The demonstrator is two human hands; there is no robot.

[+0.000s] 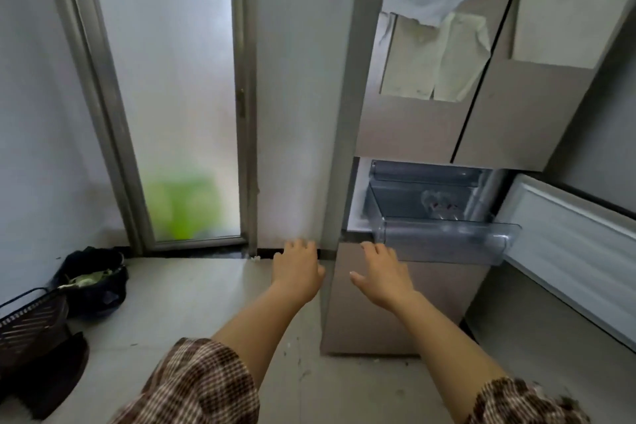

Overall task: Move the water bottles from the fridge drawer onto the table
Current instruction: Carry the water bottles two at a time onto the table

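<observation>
A clear plastic fridge drawer [444, 239] stands pulled out of a beige fridge [413, 134] on the right. Inside it, blurred behind the plastic, lie water bottles [442, 205]; how many I cannot tell. My left hand [297, 268] reaches forward, fingers apart, in front of the fridge's left edge and holds nothing. My right hand [382, 274] is stretched out just below and left of the drawer front, fingers spread, empty and apart from the drawer. No table is in view.
The open lower fridge door [568, 251] juts out at the right. A frosted glass door [179, 96] fills the left wall. On the floor at the left sit a dark bag [94, 280] and a wire basket [31, 317].
</observation>
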